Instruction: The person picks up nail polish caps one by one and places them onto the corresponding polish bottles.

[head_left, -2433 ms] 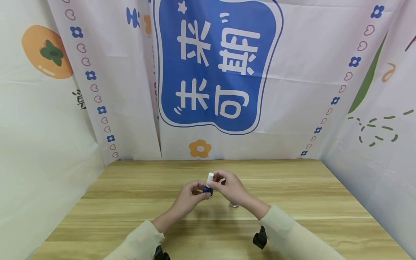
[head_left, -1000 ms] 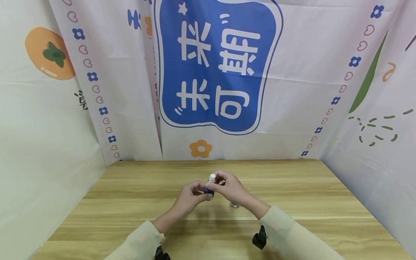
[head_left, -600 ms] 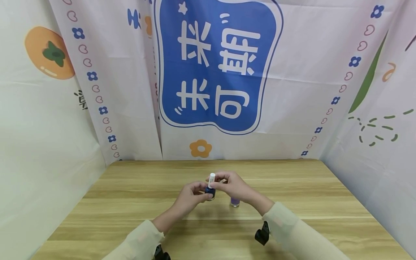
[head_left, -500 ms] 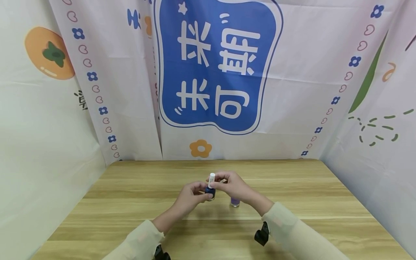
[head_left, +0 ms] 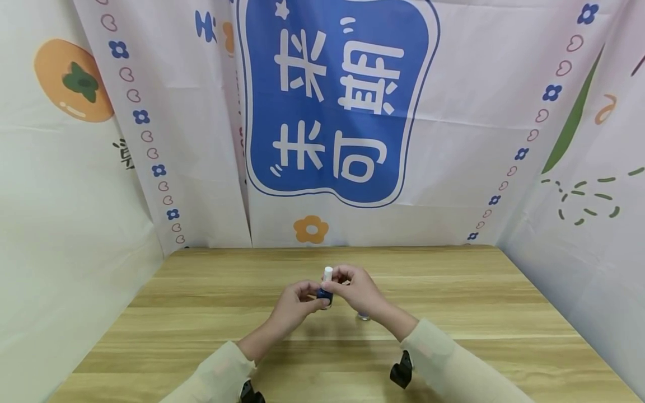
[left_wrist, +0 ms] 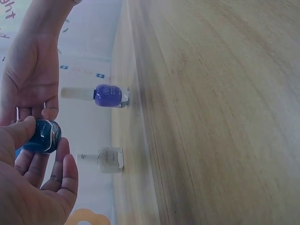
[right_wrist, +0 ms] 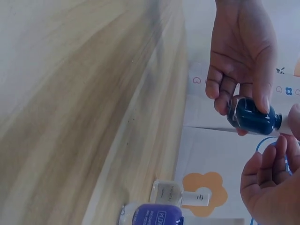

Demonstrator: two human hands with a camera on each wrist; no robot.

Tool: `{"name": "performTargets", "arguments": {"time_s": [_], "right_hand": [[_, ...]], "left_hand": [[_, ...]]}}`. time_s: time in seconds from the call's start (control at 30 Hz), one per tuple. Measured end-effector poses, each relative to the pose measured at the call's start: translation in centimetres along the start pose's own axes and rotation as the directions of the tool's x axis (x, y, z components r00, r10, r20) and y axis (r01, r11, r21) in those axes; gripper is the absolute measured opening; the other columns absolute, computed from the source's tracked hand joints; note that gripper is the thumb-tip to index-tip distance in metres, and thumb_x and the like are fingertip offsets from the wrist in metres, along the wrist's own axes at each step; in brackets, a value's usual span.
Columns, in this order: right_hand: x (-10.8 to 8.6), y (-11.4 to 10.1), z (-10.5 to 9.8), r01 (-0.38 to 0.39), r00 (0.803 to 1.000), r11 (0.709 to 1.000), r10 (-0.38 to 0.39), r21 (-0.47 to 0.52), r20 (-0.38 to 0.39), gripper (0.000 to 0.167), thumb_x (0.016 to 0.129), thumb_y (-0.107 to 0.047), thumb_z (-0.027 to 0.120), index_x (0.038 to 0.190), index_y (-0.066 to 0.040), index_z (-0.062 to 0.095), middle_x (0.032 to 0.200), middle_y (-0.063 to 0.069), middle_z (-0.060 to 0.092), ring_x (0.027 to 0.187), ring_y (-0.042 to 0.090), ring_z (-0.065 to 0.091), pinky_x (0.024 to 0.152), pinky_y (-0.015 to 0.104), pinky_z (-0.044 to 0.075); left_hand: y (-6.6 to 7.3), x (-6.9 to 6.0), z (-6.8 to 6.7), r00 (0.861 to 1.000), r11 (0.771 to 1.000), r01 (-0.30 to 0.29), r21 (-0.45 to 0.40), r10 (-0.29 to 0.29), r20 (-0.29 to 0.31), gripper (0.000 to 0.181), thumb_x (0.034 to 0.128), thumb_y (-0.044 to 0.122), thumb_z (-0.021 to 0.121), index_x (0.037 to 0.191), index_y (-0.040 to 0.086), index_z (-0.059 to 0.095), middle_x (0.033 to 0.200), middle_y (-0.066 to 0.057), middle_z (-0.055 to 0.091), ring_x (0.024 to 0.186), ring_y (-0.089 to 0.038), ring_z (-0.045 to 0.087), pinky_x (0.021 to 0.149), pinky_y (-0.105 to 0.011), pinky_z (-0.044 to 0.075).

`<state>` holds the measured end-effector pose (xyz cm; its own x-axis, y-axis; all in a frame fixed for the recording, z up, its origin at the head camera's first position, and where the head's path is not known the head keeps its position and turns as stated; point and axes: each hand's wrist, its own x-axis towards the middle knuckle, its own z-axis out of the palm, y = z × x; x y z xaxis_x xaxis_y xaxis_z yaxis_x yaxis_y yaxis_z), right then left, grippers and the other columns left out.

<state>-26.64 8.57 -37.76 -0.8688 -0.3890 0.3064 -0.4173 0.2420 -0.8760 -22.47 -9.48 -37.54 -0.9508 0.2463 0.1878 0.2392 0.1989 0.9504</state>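
Note:
My left hand (head_left: 294,305) holds a dark blue nail polish bottle (right_wrist: 255,117) by its glass body, above the table. Its white cap (head_left: 328,273) points up, tilted slightly, and my right hand (head_left: 360,291) pinches the cap's lower part between thumb and fingers. The cap sits on the bottle's neck; whether it is tight cannot be told. A purple nail polish bottle (left_wrist: 108,95) stands upright on the table, mostly hidden under my right wrist in the head view. Beside it stands a clear nail polish bottle (left_wrist: 110,160) with a white cap.
The wooden table (head_left: 201,313) runs back to a hanging printed cloth (head_left: 453,168) with a blue sign. More printed cloth encloses the left and right sides. A small black device (head_left: 401,370) sits at my right cuff.
My right hand and wrist have turned slightly on the cap, covering more of the purple bottle than half a second ago. My left hand stays nearly still around the dark blue bottle.

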Motion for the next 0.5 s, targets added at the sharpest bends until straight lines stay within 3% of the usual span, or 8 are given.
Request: {"name": "performTargets", "arguments": {"time_s": [0.07,0.17,0.37,0.5], "right_hand": [[0.0,0.1,0.2,-0.004,1.0,1.0,0.004,0.006,-0.018,0.013,0.091,-0.02,0.07,0.091,-0.007,0.066,0.081,0.0,0.06,0.078,0.018,0.054,0.065,0.027,0.045],[-0.1,0.1,0.6,-0.016,0.999,1.0,0.018,0.027,-0.045,0.014,0.09,-0.019,0.072,0.088,-0.007,0.064,0.08,0.0,0.059,0.077,0.017,0.054,0.064,0.025,0.045],[-0.2,0.1,1.3,-0.047,0.994,0.997,0.053,0.061,-0.099,0.019,0.088,-0.021,0.074,0.085,-0.008,0.06,0.079,0.001,0.057,0.074,0.016,0.051,0.06,0.024,0.042],[-0.2,0.2,1.3,-0.051,0.995,0.997,0.055,0.054,-0.086,0.021,0.089,-0.024,0.073,0.087,-0.008,0.06,0.081,0.002,0.058,0.075,0.017,0.052,0.061,0.025,0.043]], "left_hand": [[0.6,-0.3,0.0,1.0,1.0,-0.001,0.006,0.001,-0.005,0.016,0.0874,0.001,0.07,0.101,-0.006,0.066,0.092,-0.013,0.068,0.079,-0.021,0.064,0.075,-0.046,0.054],[0.4,-0.2,0.0,1.0,1.0,-0.003,0.019,0.003,-0.014,0.016,0.087,0.0,0.07,0.1,-0.006,0.066,0.093,-0.014,0.068,0.079,-0.022,0.064,0.073,-0.038,0.054],[-2.2,1.0,0.0,0.999,1.0,-0.002,0.028,0.003,-0.042,0.018,0.0859,0.005,0.074,0.1,-0.002,0.068,0.092,-0.009,0.068,0.079,-0.02,0.064,0.069,-0.032,0.053],[-2.9,1.3,-0.1,0.999,1.0,-0.005,0.019,0.006,-0.04,0.019,0.0848,0.01,0.076,0.099,0.0,0.068,0.091,-0.007,0.068,0.079,-0.019,0.065,0.069,-0.031,0.053]]}}
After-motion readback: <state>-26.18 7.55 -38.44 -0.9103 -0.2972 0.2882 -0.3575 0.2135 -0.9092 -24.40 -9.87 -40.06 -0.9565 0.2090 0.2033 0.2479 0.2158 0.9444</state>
